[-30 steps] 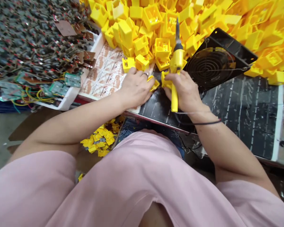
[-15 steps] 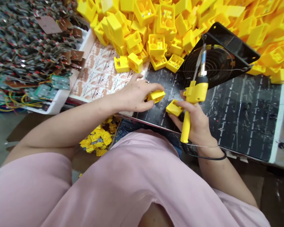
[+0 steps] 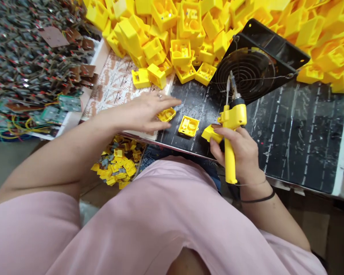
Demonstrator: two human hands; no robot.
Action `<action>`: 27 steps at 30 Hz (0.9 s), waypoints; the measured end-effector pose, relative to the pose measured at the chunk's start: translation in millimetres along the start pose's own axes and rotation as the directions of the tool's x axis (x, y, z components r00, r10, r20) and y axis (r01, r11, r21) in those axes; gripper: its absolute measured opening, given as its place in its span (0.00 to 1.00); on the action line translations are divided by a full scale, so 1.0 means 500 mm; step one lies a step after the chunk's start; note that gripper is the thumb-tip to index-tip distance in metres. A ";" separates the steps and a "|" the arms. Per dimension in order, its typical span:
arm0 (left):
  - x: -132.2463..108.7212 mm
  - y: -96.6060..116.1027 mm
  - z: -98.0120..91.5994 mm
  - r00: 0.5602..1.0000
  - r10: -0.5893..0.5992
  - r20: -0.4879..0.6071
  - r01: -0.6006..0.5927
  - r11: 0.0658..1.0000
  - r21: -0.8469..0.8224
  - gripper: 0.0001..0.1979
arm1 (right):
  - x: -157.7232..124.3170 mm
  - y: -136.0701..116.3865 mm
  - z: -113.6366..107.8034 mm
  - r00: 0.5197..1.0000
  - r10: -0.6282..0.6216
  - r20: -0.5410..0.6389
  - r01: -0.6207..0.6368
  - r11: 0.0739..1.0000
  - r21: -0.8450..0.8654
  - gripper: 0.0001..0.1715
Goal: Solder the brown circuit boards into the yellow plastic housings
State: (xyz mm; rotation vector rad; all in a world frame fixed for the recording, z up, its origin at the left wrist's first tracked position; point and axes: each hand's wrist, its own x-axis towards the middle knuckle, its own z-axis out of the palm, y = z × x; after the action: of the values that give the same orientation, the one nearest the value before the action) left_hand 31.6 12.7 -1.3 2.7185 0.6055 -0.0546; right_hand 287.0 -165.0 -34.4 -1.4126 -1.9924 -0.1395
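Observation:
My left hand (image 3: 149, 110) is open above the mat, fingers stretched out. Between its thumb and index finger a small yellow plastic housing (image 3: 167, 114) shows, partly hidden by the hand. Another yellow housing (image 3: 189, 126) lies flat on the black mat, its hollow side up, between my two hands. My right hand (image 3: 236, 147) is closed around the handle of a yellow soldering gun (image 3: 232, 152), its metal tip pointing away from me. Thumb and fingers of this same hand also pinch a yellow housing (image 3: 210, 133).
A big heap of yellow housings (image 3: 189, 23) covers the back of the bench. A black fan (image 3: 246, 68) with a wire guard stands before it. At left is a white tray (image 3: 65, 120) of circuit boards (image 3: 31, 57). Below the bench edge are yellow pieces (image 3: 120, 164).
My left hand has moved left, and a housing now lies flat on the mat where that hand was. The soldering gun's tip has swung slightly left and lower.

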 end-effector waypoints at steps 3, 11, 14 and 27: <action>-0.037 -0.013 0.004 1.000 -0.011 0.018 0.011 0.999 0.037 0.28 | -0.005 -0.005 0.006 0.997 -0.010 -0.080 0.001 0.994 -0.110 0.16; -0.008 0.036 0.028 1.000 0.020 -0.021 -0.018 0.993 0.119 0.34 | 0.005 -0.005 0.023 0.996 -0.058 -0.074 0.021 0.904 -0.426 0.10; 0.005 0.039 0.051 0.981 0.154 -0.115 -0.149 0.988 0.045 0.40 | 0.008 0.007 -0.001 0.995 -0.096 -0.033 0.065 0.848 -0.525 0.14; 0.009 0.053 0.079 0.984 0.169 -0.048 -0.168 0.985 0.030 0.29 | 0.000 0.069 0.011 0.960 -0.272 -0.061 0.248 0.934 -0.259 0.19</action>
State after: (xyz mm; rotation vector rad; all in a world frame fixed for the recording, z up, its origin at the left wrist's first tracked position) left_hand 48.4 -21.4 -30.3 2.7928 0.3892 0.0494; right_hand 314.3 -148.4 -48.5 -1.2545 -2.1299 -0.5844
